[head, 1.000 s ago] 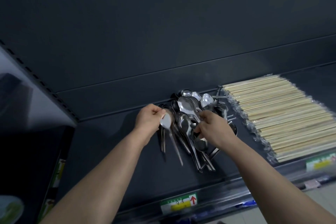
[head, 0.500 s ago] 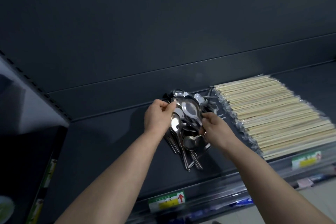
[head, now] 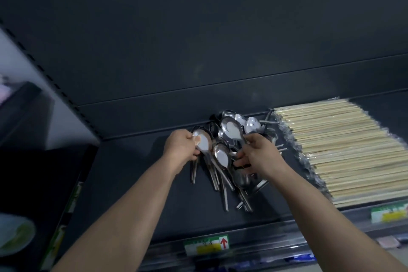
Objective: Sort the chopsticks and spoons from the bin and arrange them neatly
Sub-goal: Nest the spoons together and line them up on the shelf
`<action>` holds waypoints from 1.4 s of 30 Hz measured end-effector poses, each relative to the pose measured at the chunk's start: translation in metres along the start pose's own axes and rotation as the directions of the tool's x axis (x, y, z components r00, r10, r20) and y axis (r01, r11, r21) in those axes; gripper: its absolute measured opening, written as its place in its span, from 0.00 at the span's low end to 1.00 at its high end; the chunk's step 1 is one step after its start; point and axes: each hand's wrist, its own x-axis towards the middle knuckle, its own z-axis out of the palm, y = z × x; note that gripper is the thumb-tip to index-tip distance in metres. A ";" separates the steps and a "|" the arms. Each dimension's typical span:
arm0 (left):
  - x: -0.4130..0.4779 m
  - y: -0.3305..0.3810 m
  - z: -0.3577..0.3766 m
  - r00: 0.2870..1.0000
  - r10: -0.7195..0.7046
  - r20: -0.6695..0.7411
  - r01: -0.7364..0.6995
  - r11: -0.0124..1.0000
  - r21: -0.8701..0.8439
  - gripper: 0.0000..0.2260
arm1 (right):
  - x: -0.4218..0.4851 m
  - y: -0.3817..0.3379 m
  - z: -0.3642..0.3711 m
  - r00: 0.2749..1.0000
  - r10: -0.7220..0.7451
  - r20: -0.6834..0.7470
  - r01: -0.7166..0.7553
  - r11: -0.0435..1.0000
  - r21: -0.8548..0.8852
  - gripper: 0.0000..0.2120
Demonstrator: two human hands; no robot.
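A heap of steel spoons [head: 223, 157] lies on a dark shelf [head: 132, 183], bowls toward the back wall and handles toward me. My left hand [head: 181, 148] grips one spoon [head: 203, 142] at the heap's left edge, thumb on its bowl. My right hand [head: 258, 154] holds another spoon [head: 231, 128] raised over the heap, fingers curled round its handle. Wrapped pale wooden chopsticks [head: 340, 146] lie in a wide, even row to the right of the spoons.
The shelf's front rail carries a green and yellow price tag with a red arrow [head: 207, 246] and a second tag [head: 388, 213] at the right. A dark back wall [head: 198, 40] rises behind. A perforated upright [head: 55, 86] bounds the left side.
My left hand has come back to the heap's left edge with a spoon in its grip. My right hand has kept a raised spoon and shifted slightly right.
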 end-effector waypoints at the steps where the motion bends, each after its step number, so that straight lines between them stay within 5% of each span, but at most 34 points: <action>1: -0.001 0.001 -0.003 1.000 0.011 -0.007 -0.011 0.999 -0.053 0.08 | 0.000 -0.003 0.007 1.000 0.010 0.027 -0.011 0.999 0.039 0.11; 6: -0.010 0.008 0.005 0.985 0.119 -0.124 -0.133 0.984 -0.116 0.07 | -0.005 -0.007 0.035 0.982 0.040 0.186 -0.048 0.998 0.037 0.08; 10: -0.016 0.006 0.015 0.987 0.155 -0.045 -0.160 0.978 -0.133 0.10 | -0.006 -0.001 0.020 0.999 0.000 0.041 0.002 0.999 -0.054 0.08; 15: -0.015 0.002 0.025 0.986 0.166 0.032 -0.165 0.905 0.391 0.16 | -0.001 0.015 -0.011 0.991 -0.077 -0.107 0.049 0.968 -0.246 0.11; 22: -0.008 -0.001 0.040 0.990 0.130 0.061 -0.144 0.883 0.447 0.16 | -0.008 0.025 -0.027 0.990 -0.068 -0.125 0.036 0.970 -0.241 0.12; 30: -0.006 -0.001 -0.002 1.000 -0.005 0.002 0.005 1.000 0.004 0.05 | -0.004 0.007 -0.008 1.000 -0.026 0.001 0.026 0.999 0.019 0.12; 38: -0.021 -0.004 -0.031 0.998 -0.056 -0.016 0.046 0.923 -0.381 0.06 | -0.002 -0.008 0.048 0.992 -0.084 0.099 0.087 0.996 -0.030 0.10; 42: -0.027 -0.016 -0.032 0.989 -0.101 -0.107 0.044 0.898 -0.438 0.05 | -0.011 -0.007 0.071 0.958 0.035 0.286 -0.064 0.994 0.094 0.08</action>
